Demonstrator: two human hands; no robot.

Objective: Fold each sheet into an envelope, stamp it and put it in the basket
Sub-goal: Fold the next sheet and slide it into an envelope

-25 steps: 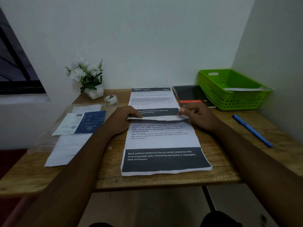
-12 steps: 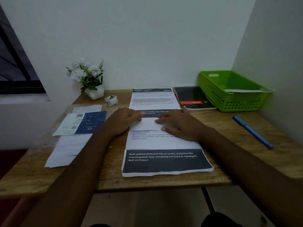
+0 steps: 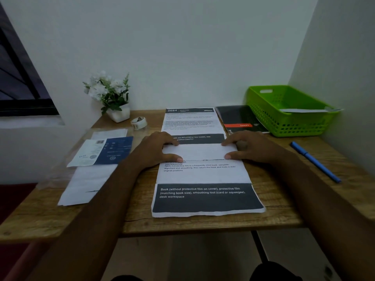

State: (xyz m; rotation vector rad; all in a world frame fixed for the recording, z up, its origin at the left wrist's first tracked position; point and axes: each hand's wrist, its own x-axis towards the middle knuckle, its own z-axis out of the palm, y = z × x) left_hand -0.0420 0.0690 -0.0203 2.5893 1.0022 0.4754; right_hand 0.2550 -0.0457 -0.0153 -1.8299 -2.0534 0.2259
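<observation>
Long white printed paper sheet [image 3: 203, 173] lies flat mid wooden desk [image 3: 284, 189], with a white flap [image 3: 198, 152] folded over at its middle. Left hand [image 3: 156, 151] and right hand [image 3: 249, 148] press the flap's ends, fingers fairly flat, gripping nothing. Risk: uneven pressure skews the crease, or the flap springs up on release. Green plastic basket [image 3: 284, 126], far right, holds one white folded paper [image 3: 304, 110], which pokes past its right rim.

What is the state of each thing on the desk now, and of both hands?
Sheet: lies flat, top edge folded over.
Left hand: presses the fold at its left end.
Right hand: presses the fold at its right end.
Basket: upright, a paper inside.
Pen: lies flat.
Notebook: closed.
</observation>
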